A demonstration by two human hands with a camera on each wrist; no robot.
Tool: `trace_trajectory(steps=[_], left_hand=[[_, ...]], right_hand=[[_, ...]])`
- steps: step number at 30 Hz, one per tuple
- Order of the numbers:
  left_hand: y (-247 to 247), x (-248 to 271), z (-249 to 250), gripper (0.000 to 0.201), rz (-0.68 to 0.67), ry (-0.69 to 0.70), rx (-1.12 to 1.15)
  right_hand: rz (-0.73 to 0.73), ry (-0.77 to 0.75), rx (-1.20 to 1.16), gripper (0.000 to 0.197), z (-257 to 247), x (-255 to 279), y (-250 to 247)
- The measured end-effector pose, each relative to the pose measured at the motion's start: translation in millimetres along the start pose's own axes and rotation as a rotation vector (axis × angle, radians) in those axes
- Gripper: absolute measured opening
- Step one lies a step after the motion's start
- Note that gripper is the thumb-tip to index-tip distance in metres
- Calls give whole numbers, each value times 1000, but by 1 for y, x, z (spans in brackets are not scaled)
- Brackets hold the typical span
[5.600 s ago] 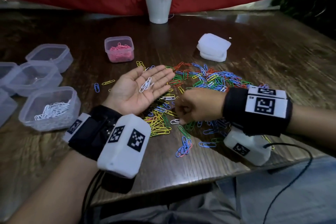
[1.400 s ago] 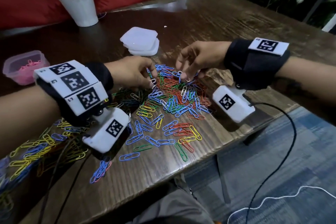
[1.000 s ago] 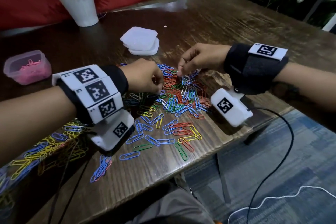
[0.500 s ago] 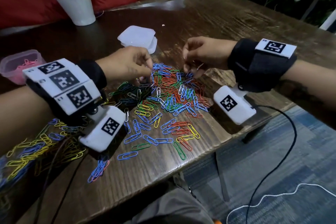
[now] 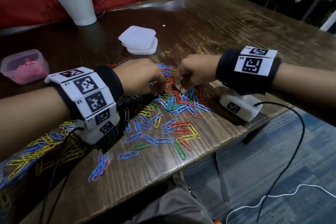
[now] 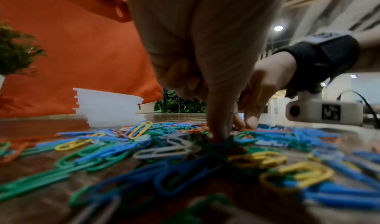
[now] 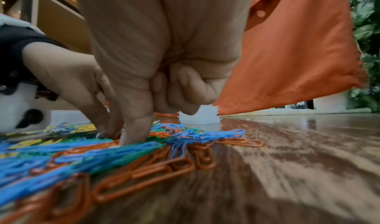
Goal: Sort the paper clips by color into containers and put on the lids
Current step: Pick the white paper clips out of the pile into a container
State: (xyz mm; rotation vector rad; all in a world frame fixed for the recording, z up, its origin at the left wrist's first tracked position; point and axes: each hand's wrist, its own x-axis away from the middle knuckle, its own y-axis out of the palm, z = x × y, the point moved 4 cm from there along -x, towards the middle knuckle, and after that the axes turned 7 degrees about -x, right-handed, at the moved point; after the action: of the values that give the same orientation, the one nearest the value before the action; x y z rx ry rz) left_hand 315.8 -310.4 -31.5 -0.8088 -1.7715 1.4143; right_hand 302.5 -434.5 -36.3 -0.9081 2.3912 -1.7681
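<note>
Clips (image 5: 174,107) lie in a heap on the table (image 5: 227,29). Left hand (image 5: 140,76) and right hand (image 5: 196,72) both poke curled fingers into them; what they pinch stays hidden.

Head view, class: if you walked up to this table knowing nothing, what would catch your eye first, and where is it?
The spread of coloured paper clips across the wooden table, thickest near its front edge, strikes first. Above it the left hand and right hand meet, fingertips down among the clips. Behind them sits a stack of white lids; far left is a container of pink clips.
</note>
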Motion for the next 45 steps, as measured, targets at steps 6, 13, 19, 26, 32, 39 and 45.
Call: trace_trajectory(steps=[6,13,19,26,32,39,45], left_hand=[[-1,5,-13,13,58,-89,278],[17,20,-21,26,89,-567,1376],[20,31,-11,18,83,-623,2176],[33,41,1,28,285,-714,2441],[31,37,9,42,327,-671,2403],[13,42,0,40,577,-515,2540],[17,48,0,52,560,-290,2633]], right_hand=[[-54,56,-68,9,5,-2,6],[103,126,-381,28,7,-6,-7],[150,142,-386,26,1,-5,-12],[144,75,-608,19,-3,1,-14],[315,51,-683,21,-25,0,-34],[323,-30,-405,14,-95,-23,-41],[415,6,-267,19,-107,-19,-60]])
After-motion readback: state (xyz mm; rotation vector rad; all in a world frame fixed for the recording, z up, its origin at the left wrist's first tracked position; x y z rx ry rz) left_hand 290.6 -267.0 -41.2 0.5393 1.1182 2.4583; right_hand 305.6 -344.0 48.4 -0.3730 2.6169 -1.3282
